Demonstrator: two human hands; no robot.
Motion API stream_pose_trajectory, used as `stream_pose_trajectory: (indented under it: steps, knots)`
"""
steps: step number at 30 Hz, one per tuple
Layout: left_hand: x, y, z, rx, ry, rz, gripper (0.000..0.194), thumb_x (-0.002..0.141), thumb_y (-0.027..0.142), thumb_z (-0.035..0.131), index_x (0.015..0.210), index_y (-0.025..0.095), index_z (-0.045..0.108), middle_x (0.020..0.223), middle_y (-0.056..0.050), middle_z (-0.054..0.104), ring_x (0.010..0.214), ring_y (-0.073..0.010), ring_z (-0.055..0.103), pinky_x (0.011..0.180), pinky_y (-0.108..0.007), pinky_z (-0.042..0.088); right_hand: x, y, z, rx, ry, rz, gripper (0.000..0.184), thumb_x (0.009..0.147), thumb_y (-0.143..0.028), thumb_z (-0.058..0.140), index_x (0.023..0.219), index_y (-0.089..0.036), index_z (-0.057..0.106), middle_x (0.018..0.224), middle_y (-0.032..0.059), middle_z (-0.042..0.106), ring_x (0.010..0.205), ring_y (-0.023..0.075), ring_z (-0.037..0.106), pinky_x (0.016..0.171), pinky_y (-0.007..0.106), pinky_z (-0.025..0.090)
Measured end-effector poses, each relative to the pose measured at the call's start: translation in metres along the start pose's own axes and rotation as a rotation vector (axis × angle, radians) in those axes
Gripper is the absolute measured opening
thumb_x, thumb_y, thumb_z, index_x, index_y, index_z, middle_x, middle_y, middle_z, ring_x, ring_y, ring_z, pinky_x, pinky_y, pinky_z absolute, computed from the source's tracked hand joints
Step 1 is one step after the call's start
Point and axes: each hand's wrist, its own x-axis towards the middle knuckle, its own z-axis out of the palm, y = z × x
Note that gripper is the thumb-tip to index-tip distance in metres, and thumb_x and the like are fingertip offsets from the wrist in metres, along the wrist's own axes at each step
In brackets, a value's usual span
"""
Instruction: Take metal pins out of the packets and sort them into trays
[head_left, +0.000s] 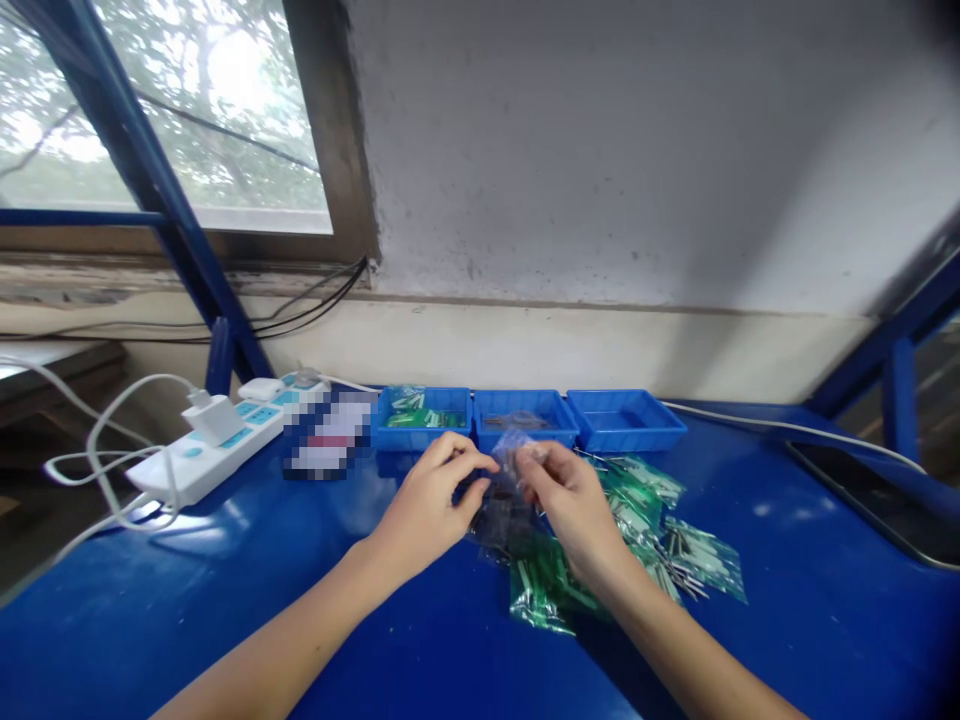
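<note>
My right hand (574, 500) pinches a small clear plastic bag (510, 450) between thumb and fingers, in front of the middle blue bin (525, 402). What the bag contains is too blurred to tell. Just left of it is my left hand (431, 495), its thumb and forefinger curved with a gap between them and nothing visible in its grasp. Dark, see-through packets (504, 522) lie on the table below the hands. Beside and partly behind my right wrist spreads a pile of green plastic packets (544, 590) with pale strips and thin metal pieces.
At the back, the left blue bin (384, 440) holds green packets; the right blue bin (630, 435) stands beside the middle one. A white power strip (176, 470) with looped cables lies left, near a pixelated object (330, 435). A dark phone (874, 500) rests at right.
</note>
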Motion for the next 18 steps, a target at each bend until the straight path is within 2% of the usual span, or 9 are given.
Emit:
stream_pose_trajectory:
  steps: [3,6,7,8,10,12,13,16,18]
  knots:
    - [-0.002,-0.004,-0.004,0.067,-0.22,-0.026,0.023,0.087,0.028,0.051,0.109,0.023,0.059,0.105,-0.005,0.056,0.099,-0.0221,0.052,0.087,-0.037,0.043,0.008,-0.013,-0.015,-0.041,0.354,-0.367,0.016,0.078,-0.032,0.061,0.083,-0.019,0.053,0.069,-0.0006,0.055,0.062,0.0131,0.053,0.059,0.027,0.041]
    - [-0.008,-0.009,-0.005,0.167,-0.395,-0.039,0.043,0.084,0.043,0.055,0.121,0.022,0.053,0.116,-0.008,0.054,0.107,-0.029,0.047,0.088,-0.044,0.04,0.022,-0.029,-0.036,-0.118,0.75,-0.757,0.014,0.079,-0.025,0.061,0.086,-0.02,0.051,0.078,0.0013,0.053,0.071,0.0149,0.055,0.066,0.03,0.044]
    - [-0.009,-0.01,-0.005,0.193,-0.424,-0.048,0.047,0.083,0.046,0.055,0.123,0.022,0.051,0.119,-0.009,0.052,0.11,-0.0308,0.045,0.088,-0.046,0.039,0.027,-0.032,-0.042,-0.193,0.829,-0.847,0.013,0.079,-0.024,0.061,0.087,-0.02,0.052,0.081,0.0022,0.053,0.075,0.0159,0.055,0.068,0.031,0.045]
    - [-0.01,-0.01,-0.004,0.211,-0.439,-0.056,0.049,0.082,0.047,0.056,0.124,0.021,0.051,0.122,-0.01,0.051,0.112,-0.0319,0.043,0.089,-0.047,0.038,0.032,-0.033,-0.048,-0.31,0.842,-0.903,0.011,0.08,-0.023,0.059,0.088,-0.02,0.053,0.084,0.0032,0.054,0.079,0.0172,0.055,0.072,0.033,0.045]
    - [-0.01,-0.012,-0.003,0.229,-0.439,-0.071,0.044,0.081,0.045,0.059,0.117,0.021,0.054,0.121,-0.009,0.051,0.112,-0.032,0.043,0.087,-0.046,0.037,0.041,-0.026,-0.053,-0.626,0.687,-0.916,0.009,0.081,-0.023,0.057,0.089,-0.02,0.058,0.088,0.005,0.057,0.087,0.0204,0.054,0.08,0.04,0.042]
    - [-0.008,-0.013,-0.002,0.227,-0.411,-0.096,0.031,0.078,0.041,0.063,0.102,0.021,0.059,0.112,-0.007,0.055,0.107,-0.0304,0.044,0.084,-0.044,0.037,0.044,-0.014,-0.051,-0.875,0.437,-0.833,0.016,0.08,-0.025,0.057,0.094,-0.02,0.062,0.092,0.0078,0.059,0.094,0.0245,0.051,0.086,0.045,0.038]
    - [-0.006,-0.014,-0.002,0.219,-0.386,-0.114,0.024,0.077,0.037,0.065,0.093,0.02,0.059,0.104,-0.005,0.056,0.103,-0.0291,0.046,0.082,-0.042,0.038,0.042,-0.008,-0.048,-0.928,0.347,-0.785,0.021,0.079,-0.027,0.058,0.099,-0.019,0.062,0.096,0.0093,0.059,0.098,0.0263,0.049,0.087,0.046,0.037]
    - [0.0,-0.013,-0.003,0.156,-0.272,-0.152,0.009,0.078,0.025,0.064,0.078,0.02,0.056,0.085,-0.001,0.055,0.089,-0.0234,0.048,0.076,-0.036,0.039,0.029,0.004,-0.035,-0.854,0.253,-0.639,0.027,0.081,-0.032,0.056,0.104,-0.019,0.062,0.097,0.0099,0.058,0.098,0.027,0.048,0.086,0.044,0.037]
    - [0.002,-0.011,-0.004,0.094,-0.17,-0.128,0.007,0.08,0.019,0.061,0.075,0.019,0.055,0.08,0.0,0.052,0.082,-0.02,0.049,0.073,-0.032,0.04,0.018,0.004,-0.026,-0.68,0.185,-0.481,0.025,0.085,-0.036,0.051,0.097,-0.019,0.063,0.084,0.0064,0.059,0.085,0.0229,0.052,0.077,0.037,0.041]
